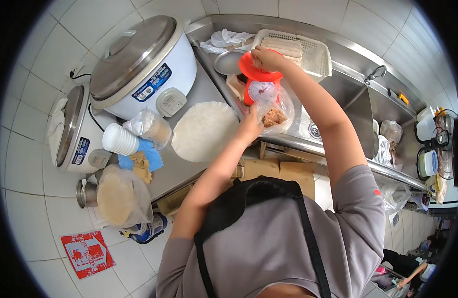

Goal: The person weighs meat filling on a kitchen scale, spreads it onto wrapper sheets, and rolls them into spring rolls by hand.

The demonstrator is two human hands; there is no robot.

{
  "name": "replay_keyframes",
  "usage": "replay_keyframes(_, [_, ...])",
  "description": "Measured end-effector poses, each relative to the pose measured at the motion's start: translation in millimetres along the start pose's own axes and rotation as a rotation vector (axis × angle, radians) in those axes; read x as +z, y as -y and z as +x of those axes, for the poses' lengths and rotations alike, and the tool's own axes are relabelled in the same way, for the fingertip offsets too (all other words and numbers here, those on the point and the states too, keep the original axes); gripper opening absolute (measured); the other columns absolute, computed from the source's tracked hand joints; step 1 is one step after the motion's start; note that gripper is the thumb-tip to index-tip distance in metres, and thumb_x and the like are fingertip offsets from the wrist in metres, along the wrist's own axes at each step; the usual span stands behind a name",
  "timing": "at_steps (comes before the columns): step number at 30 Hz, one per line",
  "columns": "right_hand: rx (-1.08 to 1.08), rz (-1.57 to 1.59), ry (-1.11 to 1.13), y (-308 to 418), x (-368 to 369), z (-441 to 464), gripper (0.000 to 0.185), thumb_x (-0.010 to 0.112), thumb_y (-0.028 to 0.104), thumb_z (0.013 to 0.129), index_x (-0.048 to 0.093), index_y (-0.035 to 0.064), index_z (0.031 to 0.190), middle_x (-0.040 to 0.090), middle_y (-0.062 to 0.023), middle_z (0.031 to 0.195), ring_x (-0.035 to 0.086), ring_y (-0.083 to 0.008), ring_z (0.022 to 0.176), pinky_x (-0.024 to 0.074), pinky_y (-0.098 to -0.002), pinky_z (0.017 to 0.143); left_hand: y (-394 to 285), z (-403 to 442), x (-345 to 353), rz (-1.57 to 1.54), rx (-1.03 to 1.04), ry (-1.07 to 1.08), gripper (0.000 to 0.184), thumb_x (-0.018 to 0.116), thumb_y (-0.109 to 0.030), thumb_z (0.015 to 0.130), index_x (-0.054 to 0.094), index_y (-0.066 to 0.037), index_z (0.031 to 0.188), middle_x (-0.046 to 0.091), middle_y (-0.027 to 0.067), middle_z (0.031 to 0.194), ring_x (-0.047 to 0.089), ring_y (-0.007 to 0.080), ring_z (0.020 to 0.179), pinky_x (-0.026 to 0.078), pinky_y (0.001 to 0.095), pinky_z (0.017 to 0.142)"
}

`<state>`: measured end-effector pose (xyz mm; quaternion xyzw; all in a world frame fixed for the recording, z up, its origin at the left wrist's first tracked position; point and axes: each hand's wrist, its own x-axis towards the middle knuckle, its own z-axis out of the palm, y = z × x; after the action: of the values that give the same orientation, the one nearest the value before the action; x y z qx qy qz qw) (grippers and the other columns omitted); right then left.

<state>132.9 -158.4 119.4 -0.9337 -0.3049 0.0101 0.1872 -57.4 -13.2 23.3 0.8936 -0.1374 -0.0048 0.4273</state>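
Note:
My left hand point(249, 125) is closed on the edge of a clear plastic bag point(284, 102). A lump of orange-brown minced filling point(273, 117) sits inside the bag. Over the red dish point(258, 74) of a kitchen scale point(262, 92), my right hand point(266, 58) reaches with its fingers drawn together. What they grip, if anything, is hard to make out. A large round white wrapper sheet point(204, 131) lies on the steel counter, left of my left hand. Behind the scale, a white plastic basket point(316, 59) holds several pale rolls point(283, 48).
Two big rice cookers point(181, 69) stand along the left wall. Stacked white cups point(120, 139), a blue cloth point(148, 154) and a bag of round wrappers point(122, 196) are nearby. A steel sink point(353, 104) lies right. A co-worker's arm point(412, 275) shows at lower right.

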Motion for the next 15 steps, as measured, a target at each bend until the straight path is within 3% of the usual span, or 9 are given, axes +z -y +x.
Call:
replay_keyframes(4, [0.037, -0.020, 0.057, 4, -5, 1, 0.048, 0.070, -0.005, 0.061, 0.056, 0.0080, 0.105, 0.047, -0.0086, 0.116, 0.052, -0.0316, 0.104, 0.0513, -0.0394, 0.078, -3, -5, -3, -0.024, 0.236, 0.002, 0.055, 0.059, -0.002, 0.074, 0.042, -0.001, 0.126, 0.046, 0.0189, 0.125, 0.046, 0.0344, 0.115, 0.038, 0.0370, 0.097])
replay_keyframes(7, [-0.009, -0.058, -0.035, -2, -6, 0, 0.054, 0.075, 0.002, 0.054, 0.060, 0.0110, 0.105, 0.055, -0.0116, 0.107, 0.059, -0.0334, 0.094, 0.0508, -0.0398, 0.076, -1, -9, 4, -0.038, 0.301, 0.068, 0.045, 0.057, -0.001, 0.075, 0.049, -0.002, 0.120, 0.050, 0.0169, 0.119, 0.048, 0.0344, 0.112, 0.040, 0.0364, 0.094])
replay_keyframes(10, [0.136, 0.053, -0.080, -8, -4, 7, 0.054, 0.073, 0.003, 0.055, 0.062, 0.0105, 0.107, 0.061, -0.0138, 0.104, 0.060, -0.0317, 0.094, 0.0503, -0.0383, 0.078, -1, -9, 9, 0.007, 0.306, 0.090, 0.042, 0.057, -0.002, 0.076, 0.051, -0.002, 0.118, 0.051, 0.0171, 0.116, 0.049, 0.0343, 0.109, 0.040, 0.0363, 0.093])
replay_keyframes(15, [0.117, 0.127, -0.241, -11, -7, -5, 0.036, 0.064, 0.003, 0.065, 0.065, 0.0061, 0.101, 0.066, -0.0157, 0.094, 0.062, -0.0304, 0.089, 0.0496, -0.0369, 0.078, -4, -3, 14, -0.010, 0.267, 0.020, 0.044, 0.060, -0.008, 0.075, 0.050, -0.001, 0.118, 0.051, 0.0175, 0.115, 0.050, 0.0335, 0.108, 0.041, 0.0358, 0.093])
